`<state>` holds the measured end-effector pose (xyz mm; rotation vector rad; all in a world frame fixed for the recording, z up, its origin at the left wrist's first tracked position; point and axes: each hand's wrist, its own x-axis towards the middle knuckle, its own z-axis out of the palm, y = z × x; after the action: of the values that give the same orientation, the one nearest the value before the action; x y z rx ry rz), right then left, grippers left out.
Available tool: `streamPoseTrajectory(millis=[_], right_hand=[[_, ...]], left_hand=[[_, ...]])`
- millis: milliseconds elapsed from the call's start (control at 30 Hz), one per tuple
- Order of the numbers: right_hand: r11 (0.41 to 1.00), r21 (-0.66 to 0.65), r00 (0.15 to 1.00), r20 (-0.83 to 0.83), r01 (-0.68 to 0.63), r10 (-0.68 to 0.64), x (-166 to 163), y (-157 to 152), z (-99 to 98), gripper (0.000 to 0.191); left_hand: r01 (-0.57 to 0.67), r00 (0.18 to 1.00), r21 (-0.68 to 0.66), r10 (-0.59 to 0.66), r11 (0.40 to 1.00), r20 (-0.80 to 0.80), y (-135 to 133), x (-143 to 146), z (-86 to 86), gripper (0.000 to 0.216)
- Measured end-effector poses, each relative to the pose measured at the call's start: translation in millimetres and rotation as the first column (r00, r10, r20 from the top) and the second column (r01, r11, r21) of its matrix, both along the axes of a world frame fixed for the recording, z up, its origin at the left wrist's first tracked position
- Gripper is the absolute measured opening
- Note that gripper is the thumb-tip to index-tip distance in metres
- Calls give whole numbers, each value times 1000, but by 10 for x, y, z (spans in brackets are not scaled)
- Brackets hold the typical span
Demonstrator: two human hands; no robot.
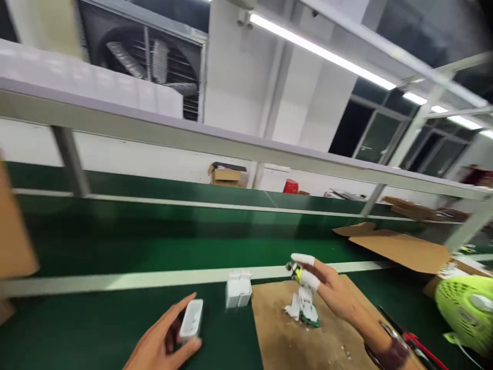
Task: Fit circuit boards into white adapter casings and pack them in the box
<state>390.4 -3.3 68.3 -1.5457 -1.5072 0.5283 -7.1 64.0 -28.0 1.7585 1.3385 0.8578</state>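
Observation:
My left hand (pixel 164 336) grips a small white rectangular tray-like box (pixel 191 318) by its sides, with the hollow side facing up. Above a brown cardboard sheet (pixel 277 329), my right hand (pixel 327 285) pinches a small part (pixel 295 271) with yellow-green and dark bits; its exact kind is too small to tell. White covers wrap the thumb and a fingertip of that hand. Below it, scraps of white material and a green piece (pixel 309 317) lie on the cardboard. Two small white boxes (pixel 238 290) stand side by side between my hands.
A lime-green vented device (pixel 466 311) sits at the far right, near red-handled pliers (pixel 421 349). An opened cardboard box (pixel 400 246) lies behind. A long shelf (pixel 231 144) crosses above the green work surface (pixel 96 329). Brown cardboard (pixel 15 231) stands at the left edge.

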Motion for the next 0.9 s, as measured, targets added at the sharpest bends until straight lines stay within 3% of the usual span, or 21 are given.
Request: streamPoseTrajectory(millis=[67,100,200,300,400,500,700,900], right_hand=[[958,-151,929,-320,-245,187,-451,-260,-192,56],[920,-198,889,-386,-339,245,-696,-342,-302,56],[815,-317,863,-325,-485,388,-1385,-366,-588,55],[814,-296,866,-205,-500,457,-1793,-172,-711,54],[887,-217,911,-45,-409,409,-1864,-38,-697,50],[907,-205,923,38,-367,382,-1790,-125,-656,50],[856,-323,864,177,-402,472,-1724,-509,-590,77],[791,-473,881,61,-389,470,-1654,-601,-605,89]], left_hand=[[73,997,-39,-72,997,35,-91,-29,43,78],[82,995,-48,-79,996,65,-108,-34,54,79],[67,975,-38,-57,997,216,-110,-42,27,79],[16,948,-14,-11,1000,317,-109,-64,-34,76],[-7,936,-12,11,1000,351,-113,-98,-59,76],[-18,920,-22,25,1000,390,-105,-112,-48,79],[40,916,-50,-16,998,401,-116,-93,-40,79],[85,925,-81,-49,993,378,-157,-121,-51,81]])
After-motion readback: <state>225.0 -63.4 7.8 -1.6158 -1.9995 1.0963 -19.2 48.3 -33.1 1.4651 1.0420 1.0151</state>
